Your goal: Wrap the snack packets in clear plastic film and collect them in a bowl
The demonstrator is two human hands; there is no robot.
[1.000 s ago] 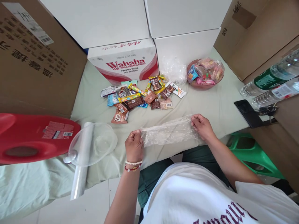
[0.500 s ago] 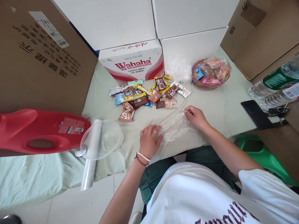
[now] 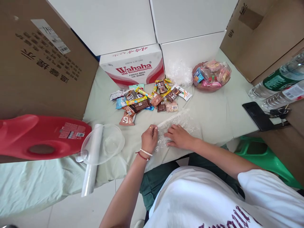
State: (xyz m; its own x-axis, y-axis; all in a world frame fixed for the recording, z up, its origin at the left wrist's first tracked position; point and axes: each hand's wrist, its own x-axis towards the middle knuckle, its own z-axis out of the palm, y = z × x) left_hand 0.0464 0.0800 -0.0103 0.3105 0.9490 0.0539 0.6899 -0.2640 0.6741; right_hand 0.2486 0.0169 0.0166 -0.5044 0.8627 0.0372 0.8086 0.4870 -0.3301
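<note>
A clear plastic bag (image 3: pixel 187 122) lies spread on the cloth-covered table near its front edge. My left hand (image 3: pixel 149 138) pinches the bag's left edge between thumb and fingers. On the bag's middle rests my right hand (image 3: pixel 180 136), its fingers spread over the film. Just beyond the bag is a loose pile of wrapped snacks (image 3: pixel 141 104), with chocolate bars, yellow sticks and small brown packets. A crumpled heap of clear plastic (image 3: pixel 178 73) sits behind the pile, beside a pink bowl (image 3: pixel 209 88) holding more wrapped snacks.
At left are a red plastic jug (image 3: pixel 51 147), a clear round lid (image 3: pixel 118 148) and a roll of plastic film (image 3: pixel 89 182). A Wahaha carton (image 3: pixel 133 68) stands at the back. On the right are a black phone (image 3: pixel 253 115), water bottles (image 3: pixel 282 79) and a green stool (image 3: pixel 268 161).
My right hand has moved left from the bag's right edge to its middle, fingers now spread. My left hand has closed on the left edge. The view shifted slightly.
</note>
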